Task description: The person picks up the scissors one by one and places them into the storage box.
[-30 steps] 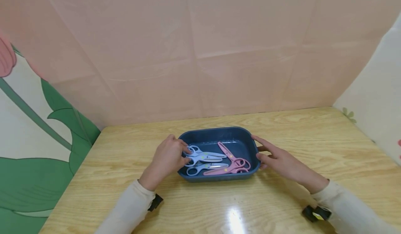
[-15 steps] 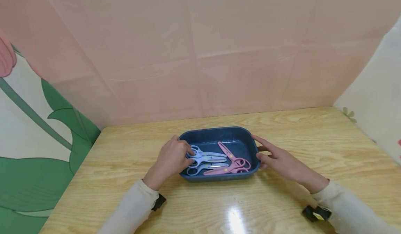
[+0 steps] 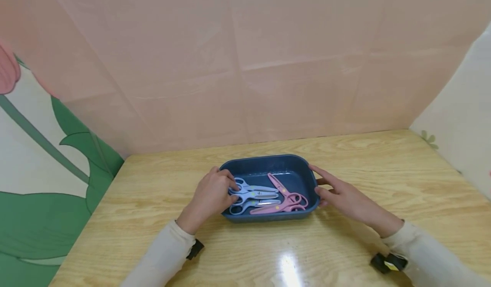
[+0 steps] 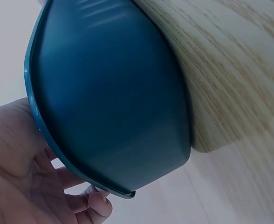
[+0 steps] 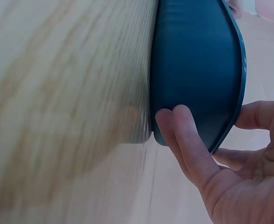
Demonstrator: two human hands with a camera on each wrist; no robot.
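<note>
A dark blue rectangular bin [image 3: 264, 219] stands on the wooden table with several pairs of scissors inside. Pale blue scissors [image 3: 264, 195] lie at its left side, and pink scissors [image 3: 285, 195] lie crossed at the right. My left hand [image 3: 212, 195] reaches over the left rim, and its thumb and fingertips hold the handles of a blue pair. Those handles are partly covered by the fingers. At the bin's right end my right hand [image 3: 347, 199] grips the rim and wall. In the right wrist view two fingers [image 5: 186, 123] lie against the outer wall.
The table [image 3: 161, 180] reaches back to a pinkish cloth wall [image 3: 245, 65]. A green leaf-patterned panel [image 3: 42, 218] borders the left, and a pale panel [image 3: 460, 120] the right. Each wrist carries a small black device [image 3: 387, 262].
My left hand has shifted a little to the right, farther over the bin, and the upper blue scissors have moved slightly. The bin and my right hand stay nearly in place.
</note>
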